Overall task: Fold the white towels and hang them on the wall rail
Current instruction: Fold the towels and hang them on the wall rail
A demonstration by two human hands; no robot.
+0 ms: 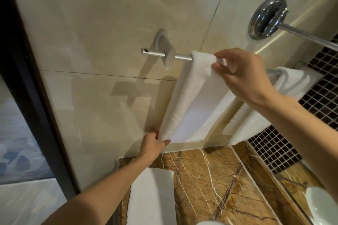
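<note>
white towel (190,100) draped over wall rail (182,58), R hand (243,76) fingers clamped on its top, L hand (153,145) fingers pinching its lower corner, 2nd folded towel (151,197) flat on marble table (210,179) below

A: Entry, head view. Any legible text, labels, brands or numbers?
B: None legible. Hanging towel (192,97), rail (182,58) and wall tiles (109,14) checked: plain surfaces, no print.
A: The marbled tabletop (210,179)?
B: Veining only, no characters readable.
A: Logged: no readable markings in this frame.
</note>
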